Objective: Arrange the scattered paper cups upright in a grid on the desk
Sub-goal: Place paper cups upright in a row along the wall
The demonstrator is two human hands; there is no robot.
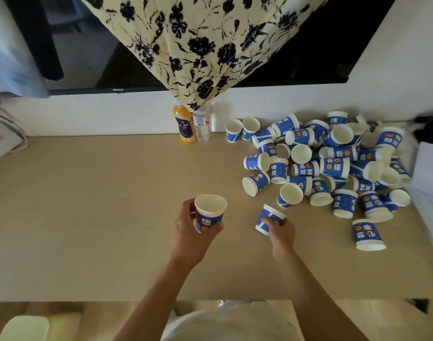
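Paper cups (333, 166) lie in a big heap at 2 o'clock on the bench (87, 193), most tipped over. My left grip (189, 232) is curled round one cup (209, 214), mouth up, at 6 o'clock. My right grip (283, 230) pinches a tipped cup (269, 217) just beside it, at 5 o'clock. Two cups (233, 131) stand upright at 1 o'clock, near a juice bottle (184, 126) and a water bottle (201, 127).
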